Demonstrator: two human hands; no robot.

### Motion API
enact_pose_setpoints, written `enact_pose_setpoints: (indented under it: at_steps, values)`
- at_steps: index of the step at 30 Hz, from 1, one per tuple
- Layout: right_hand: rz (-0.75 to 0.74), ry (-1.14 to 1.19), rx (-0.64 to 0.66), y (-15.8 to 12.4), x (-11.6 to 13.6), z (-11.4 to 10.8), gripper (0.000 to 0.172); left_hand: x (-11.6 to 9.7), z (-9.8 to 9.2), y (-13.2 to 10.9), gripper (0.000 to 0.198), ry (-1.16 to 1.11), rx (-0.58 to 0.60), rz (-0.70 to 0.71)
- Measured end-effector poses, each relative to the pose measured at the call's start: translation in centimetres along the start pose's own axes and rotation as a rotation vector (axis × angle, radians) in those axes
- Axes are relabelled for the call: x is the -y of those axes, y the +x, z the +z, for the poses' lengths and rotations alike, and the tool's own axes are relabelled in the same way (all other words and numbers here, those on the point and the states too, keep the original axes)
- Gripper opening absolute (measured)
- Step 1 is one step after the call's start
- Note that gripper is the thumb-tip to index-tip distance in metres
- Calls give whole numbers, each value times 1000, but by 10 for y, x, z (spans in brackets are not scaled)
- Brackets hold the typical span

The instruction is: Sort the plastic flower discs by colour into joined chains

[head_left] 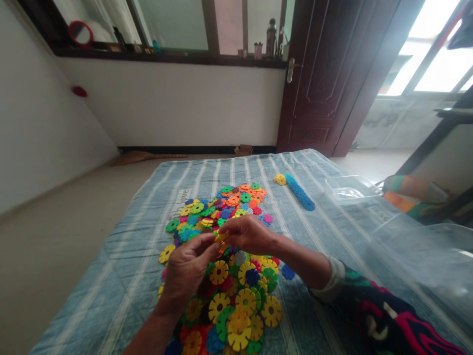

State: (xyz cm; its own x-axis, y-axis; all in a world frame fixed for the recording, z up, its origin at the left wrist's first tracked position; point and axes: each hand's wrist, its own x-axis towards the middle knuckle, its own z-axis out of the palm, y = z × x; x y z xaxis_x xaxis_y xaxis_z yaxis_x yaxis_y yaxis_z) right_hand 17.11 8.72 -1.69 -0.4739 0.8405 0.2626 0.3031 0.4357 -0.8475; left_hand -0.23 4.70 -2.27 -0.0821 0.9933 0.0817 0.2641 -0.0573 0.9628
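The left hand (186, 268) and the right hand (247, 234) met fingertip to fingertip just above the heap of flat, notched plastic discs in many colours (229, 276). Both were pinched on a small yellow-orange plastic disc (221, 237). It seemed to be held by its rim so that its slots stayed free. The heap lay directly under the wrists, probably to keep pieces within reach. Beyond the heap and to its right, well apart, lay a long blue rod of joined discs (300, 193) on the blue striped quilt (121, 276). A clear plastic tub (353, 190) stood farther right of the heap.
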Motion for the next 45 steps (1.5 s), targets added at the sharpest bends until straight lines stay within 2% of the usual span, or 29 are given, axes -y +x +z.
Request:
enact_pose_setpoints:
  at_steps: [6, 9, 11, 15, 18, 21, 24, 32, 40, 45]
  values:
    - [-116, -136, 47, 3, -4, -4, 18, 1, 1, 1, 37, 61, 19, 20]
    - [-132, -297, 23, 9, -12, -23, 20, -3, -2, 3, 34, 117, -45, 22]
    - [-80, -457, -59, 16, -23, -47, 23, -4, -6, 5, 32, 171, -110, 26]
    - [170, -783, -183, 28, -56, -113, 28, -3, -14, 10, 30, 249, -171, 51]
    - [382, -999, -191, 33, -79, -158, 33, 0, -15, 13, 28, 254, -168, 59]
    - [458, -1056, -175, 34, -94, -183, 36, 4, -12, 13, 27, 243, -128, 57]
    - [474, -1070, -137, 38, -101, -190, 36, 7, -10, 13, 27, 247, -103, 60]
    - [467, -1116, -48, 50, -114, -189, 34, 14, -13, 14, 29, 335, -84, 140]
    - [465, -1166, -53, 53, -119, -191, 39, 19, -13, 16, 30, 356, -70, 227]
    - [460, -1154, -101, 47, -120, -192, 39, 20, -14, 15, 28, 361, -60, 254]
